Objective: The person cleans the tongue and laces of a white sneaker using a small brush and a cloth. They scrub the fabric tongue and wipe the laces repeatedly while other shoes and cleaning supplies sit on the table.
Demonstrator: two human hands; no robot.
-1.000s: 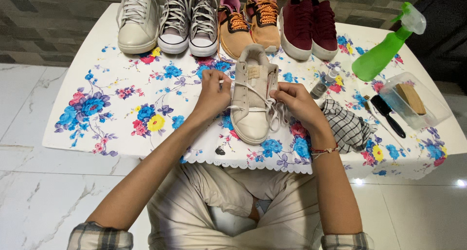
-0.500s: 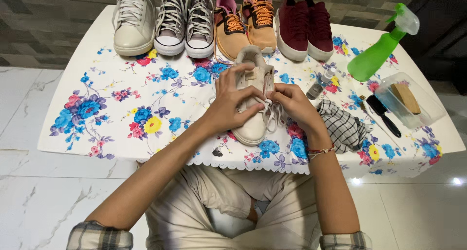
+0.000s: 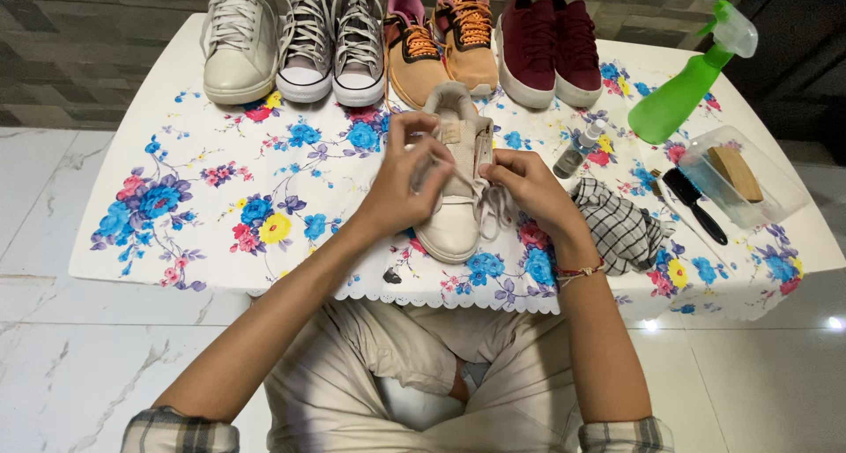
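Note:
A cream sneaker [image 3: 454, 219] lies toe toward me on the floral tablecloth [image 3: 220, 197], near the table's front edge. My left hand [image 3: 401, 184] rests over its left side, fingers pinching a white lace near the tongue. On the sneaker's right side, my right hand [image 3: 529, 184] grips the lace too. The laces hang loose between both hands.
Along the far edge stand a cream sneaker [image 3: 236, 39], a grey pair [image 3: 330, 43], an orange-laced tan pair [image 3: 441, 43] and a maroon pair [image 3: 551, 48]. At right: green spray bottle [image 3: 687, 87], small bottle [image 3: 573, 153], checked cloth [image 3: 621, 228], black brush [image 3: 696, 204], clear box [image 3: 740, 184].
Both hands have shifted up the sneaker toward its tongue, the left hand rising over the laces. The camera view has tilted slightly; the sneaker stays in place.

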